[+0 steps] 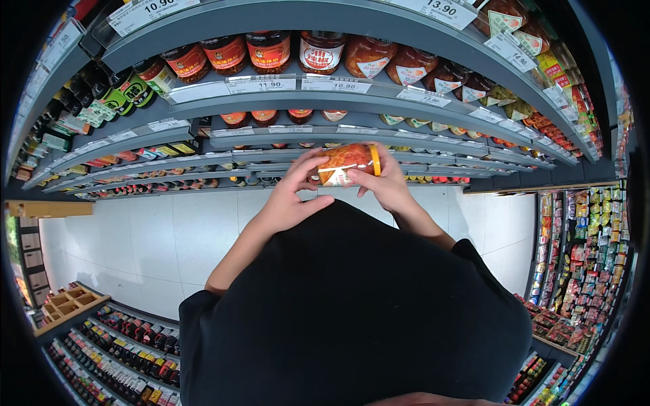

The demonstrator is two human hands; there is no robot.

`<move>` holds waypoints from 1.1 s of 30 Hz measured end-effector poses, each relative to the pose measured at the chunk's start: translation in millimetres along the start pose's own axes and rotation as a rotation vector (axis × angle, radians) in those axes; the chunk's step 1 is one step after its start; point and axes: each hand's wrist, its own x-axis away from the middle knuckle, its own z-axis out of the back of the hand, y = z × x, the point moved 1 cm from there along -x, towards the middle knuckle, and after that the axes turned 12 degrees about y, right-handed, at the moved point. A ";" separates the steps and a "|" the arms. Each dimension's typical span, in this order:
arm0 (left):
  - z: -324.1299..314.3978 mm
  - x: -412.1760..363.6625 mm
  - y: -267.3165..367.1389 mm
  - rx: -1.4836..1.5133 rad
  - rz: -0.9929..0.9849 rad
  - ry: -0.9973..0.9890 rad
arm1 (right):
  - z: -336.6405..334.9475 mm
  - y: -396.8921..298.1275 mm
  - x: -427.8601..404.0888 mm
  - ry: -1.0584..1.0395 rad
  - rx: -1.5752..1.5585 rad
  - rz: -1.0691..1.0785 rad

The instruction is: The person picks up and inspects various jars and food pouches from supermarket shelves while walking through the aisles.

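A glass jar of red chili sauce (345,160) with a yellow lid lies on its side in the air before my chest, its lid towards the right. My right hand (383,177) grips it at the lid end, the thumb on the glass near the pale label. At the jar's other end is my left hand (304,185), its fingertips touching the glass and its thumb held apart below. Beyond the hands, similar sauce jars (370,56) stand in a row on a grey shelf (355,86) with price tags.
More shelf tiers of jars and bottles (132,89) spread ahead and to both sides. Hanging packets (579,254) fill a rack at the right. Behind at lower left stand bottle shelves (137,350) and a wooden divided tray (71,304). Pale floor tiles (152,238) lie below.
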 end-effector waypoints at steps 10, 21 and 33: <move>55.0 51.6 -171.7 -0.076 0.524 0.296 | 21.1 -2.4 -42.5 0.522 0.990 0.839; 128.0 223.9 -345.3 -0.316 1.149 0.593 | 14.4 -18.6 -94.1 0.437 1.387 0.914; 128.0 262.1 -313.0 -0.583 1.202 0.556 | 2.2 -28.8 -95.9 0.229 1.409 0.650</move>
